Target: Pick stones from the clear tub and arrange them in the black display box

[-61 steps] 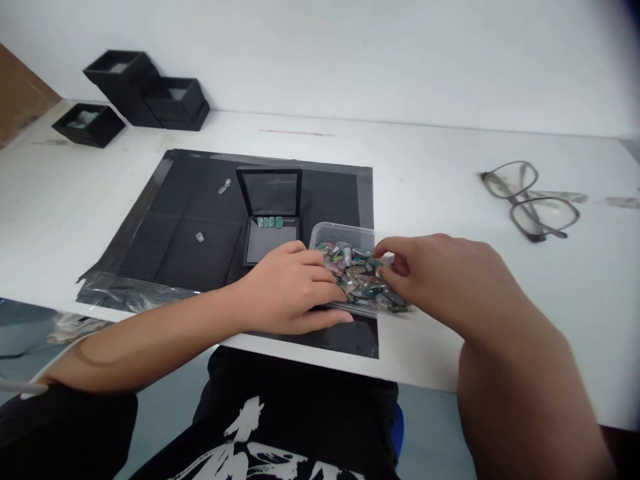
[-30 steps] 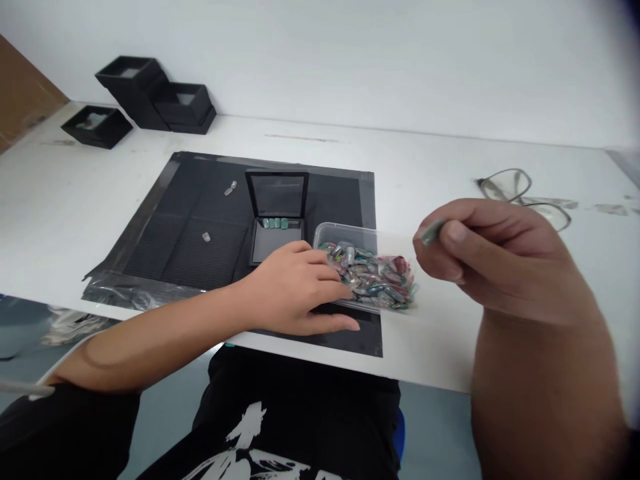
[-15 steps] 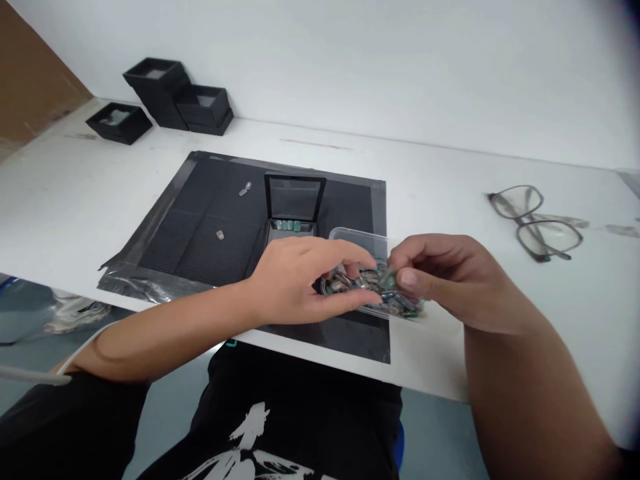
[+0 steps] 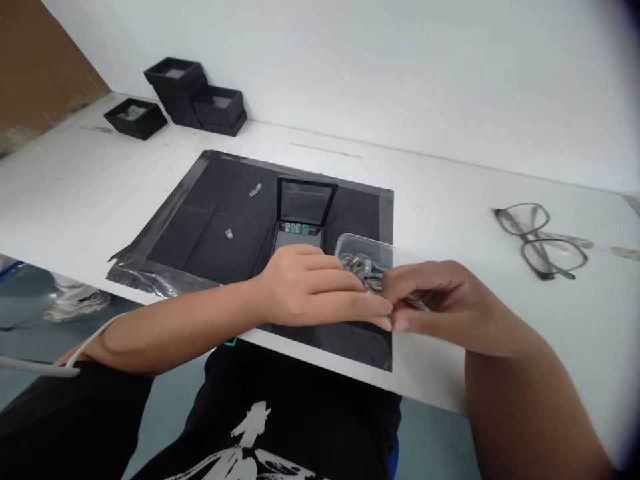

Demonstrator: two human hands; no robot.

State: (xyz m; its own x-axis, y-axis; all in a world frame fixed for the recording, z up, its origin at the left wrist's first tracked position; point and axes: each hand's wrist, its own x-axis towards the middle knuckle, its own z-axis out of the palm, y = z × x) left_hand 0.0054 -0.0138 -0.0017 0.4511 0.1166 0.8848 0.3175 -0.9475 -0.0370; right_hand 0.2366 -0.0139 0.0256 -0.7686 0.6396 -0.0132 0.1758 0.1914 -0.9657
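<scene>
Clear plastic tub [image 4: 350, 243] of small coloured stones [image 4: 361, 265] sits at the near right corner of the black mat [image 4: 200, 220], mostly hidden behind both hands. Left hand [image 4: 313, 285] lies low over the tub's near side, fingers stretched out flat toward the right. Right hand [image 4: 440, 303] meets it fingertip to fingertip, thumb and forefinger closed together; whether a stone sits in that pinch I cannot tell, the contact point is covered.

Just behind the left hand stands a small black display case [image 4: 300, 217], lid propped upright, with a row of green stones [image 4: 297, 228] along the back edge of its tray. Two loose pale stones [image 4: 229, 234] lie apart on the mat to the left. Stacked black boxes [image 4: 193, 93] at the far left of the white table [image 4: 450, 193]; folded spectacles [image 4: 543, 239] well to the right.

Judgement on technique: the pieces look small and slick, so a fingertip pinch on one stone only is best, with the left hand steadying the light tub so it does not slide or tip. Lifting clear of the heap before moving sideways should avoid dragging neighbours over the rim.
</scene>
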